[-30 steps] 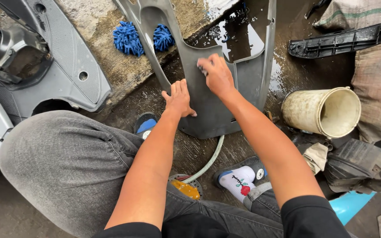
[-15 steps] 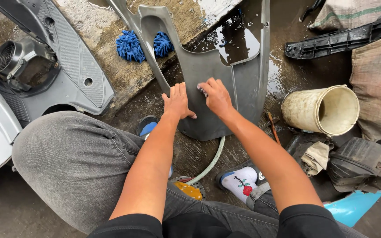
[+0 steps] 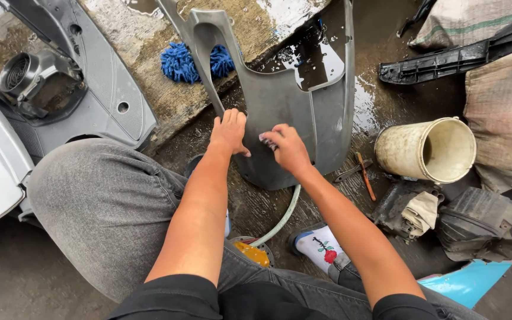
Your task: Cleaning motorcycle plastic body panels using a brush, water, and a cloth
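Observation:
A grey plastic scooter body panel [image 3: 303, 101] lies on the wet ground in front of me, its lower end near my knees. My left hand [image 3: 230, 131] rests flat on the panel's lower left part, fingers together. My right hand [image 3: 285, 148] presses a small pale scrubbing piece [image 3: 266, 140] against the panel's middle, fingers curled over it. Both forearms reach out from black sleeves above my grey trousers.
A blue wash mitt [image 3: 194, 60] lies on the concrete slab behind the panel. Grey scooter body parts [image 3: 60, 89] sit at the left. A dirty cream bucket [image 3: 428, 151] lies on its side at the right, beside sacks [image 3: 499, 118], a black trim piece [image 3: 451, 59], and a green hose [image 3: 282, 216].
My right hand has slid down the panel toward me and closer to the left hand. The left hand has stayed on the panel's lower left part.

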